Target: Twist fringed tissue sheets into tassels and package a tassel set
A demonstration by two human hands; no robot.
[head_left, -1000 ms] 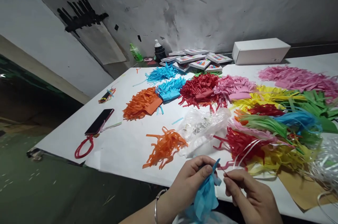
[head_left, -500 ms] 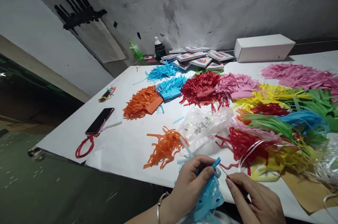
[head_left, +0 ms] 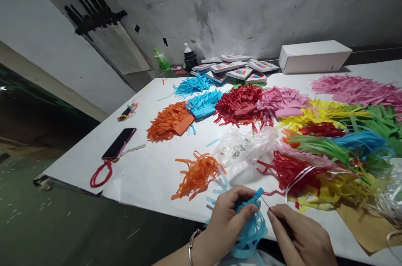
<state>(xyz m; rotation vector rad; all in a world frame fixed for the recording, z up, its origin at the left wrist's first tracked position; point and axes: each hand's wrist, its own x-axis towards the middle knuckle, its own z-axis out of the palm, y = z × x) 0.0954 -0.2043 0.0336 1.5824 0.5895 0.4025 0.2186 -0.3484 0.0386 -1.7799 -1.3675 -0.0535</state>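
Close to the table's front edge, my left hand (head_left: 230, 220) grips a light-blue fringed paper tassel (head_left: 249, 239). A rolled blue loop sticks up between its thumb and fingers. Thumb and fingertips of my right hand (head_left: 303, 234) are closed on a thin, dark, wire-like piece (head_left: 265, 202) that reaches to the blue loop; whether it is wire or thread I cannot tell. An orange paper tassel (head_left: 197, 174) lies left of my hands. Beyond them sits a clear plastic bag (head_left: 251, 144) with small shiny pieces inside.
Orange fringe (head_left: 169, 121), dark-red fringe (head_left: 240, 105) and pink fringe (head_left: 354, 90) lie across the white table. A mixed tassel heap (head_left: 333, 149) is at right, beside brown paper (head_left: 366, 230). A phone (head_left: 119, 142) lies left. Flat boxes (head_left: 232, 67) and a white box (head_left: 314, 57) stand behind.
The blue tassel's strips have shifted and bunched lower under my left hand, whose thumb has moved slightly. My right hand stays almost in place with the dark piece.
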